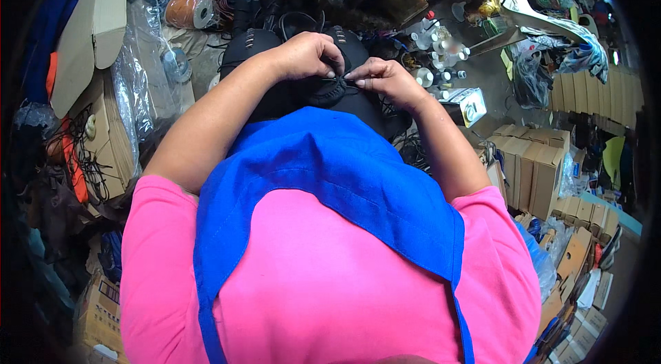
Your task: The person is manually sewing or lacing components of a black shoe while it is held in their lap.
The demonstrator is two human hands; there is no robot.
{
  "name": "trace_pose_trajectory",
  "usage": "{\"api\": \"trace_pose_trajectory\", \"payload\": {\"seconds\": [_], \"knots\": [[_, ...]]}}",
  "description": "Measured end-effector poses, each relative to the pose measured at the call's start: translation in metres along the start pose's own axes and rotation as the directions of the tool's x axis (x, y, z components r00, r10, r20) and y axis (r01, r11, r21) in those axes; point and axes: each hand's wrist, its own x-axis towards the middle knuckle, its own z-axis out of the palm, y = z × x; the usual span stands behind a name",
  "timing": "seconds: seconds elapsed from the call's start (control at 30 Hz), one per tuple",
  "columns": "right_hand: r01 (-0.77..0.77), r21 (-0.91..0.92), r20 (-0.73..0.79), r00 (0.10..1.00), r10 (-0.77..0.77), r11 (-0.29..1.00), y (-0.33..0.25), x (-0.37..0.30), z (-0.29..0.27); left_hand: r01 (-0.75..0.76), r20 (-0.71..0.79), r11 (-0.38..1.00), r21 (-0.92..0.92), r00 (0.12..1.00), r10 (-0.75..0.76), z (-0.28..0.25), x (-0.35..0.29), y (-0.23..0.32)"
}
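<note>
Both my hands meet above my lap, over a black item with a ribbed, coiled-looking edge (323, 94), perhaps part of a shoe. My left hand (308, 57) is closed in a pinch, thumb and fingertips on a thin black cord (339, 79). From the other side my right hand (387, 81) pinches at the same cord, its fingertips close to the left ones. Past my hands sit black shoe-like pieces (251, 42) with pale stitches or lace rows. A dark loop (301, 19) stands up behind my left hand. Details between the fingertips are too small to make out.
A blue apron (323, 150) covers my lap. On the right are several small bottles (441, 47), a metal can (467, 106) and stacked cardboard boxes (530, 164). To the left stand cardboard sheets (93, 19), clear plastic wrap (141, 75) and an orange spool (187, 13).
</note>
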Motion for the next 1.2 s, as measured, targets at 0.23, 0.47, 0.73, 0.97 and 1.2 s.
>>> {"api": "trace_pose_trajectory", "payload": {"seconds": [0.23, 0.47, 0.73, 0.97, 1.2], "knots": [[0.147, -0.293, -0.212, 0.953, -0.214, 0.945, -0.025, -0.009, 0.022, -0.104, -0.432, 0.957, 0.27, 0.875, 0.217, 0.005, -0.02, 0.002], [0.087, -0.712, -0.241, 0.902, -0.359, 0.697, -0.017, -0.03, 0.043, 0.106, -0.494, 0.991, 0.086, 0.868, -0.05, 0.015, -0.082, 0.048], [0.092, -0.388, -0.253, 0.946, -0.202, 0.917, -0.006, -0.023, 0.031, 0.053, -0.606, 0.982, 0.182, 0.793, 0.069, 0.028, -0.067, 0.025], [0.024, -0.329, -0.089, 0.994, -0.056, 0.944, -0.013, -0.003, 0.004, 0.038, -0.541, 0.989, 0.144, 0.84, 0.047, 0.034, -0.055, 0.007], [0.033, -0.305, 0.004, 0.999, -0.033, 0.952, -0.017, 0.003, -0.002, 0.071, -0.501, 0.973, 0.219, 0.864, 0.049, 0.033, -0.055, 0.007]]}}
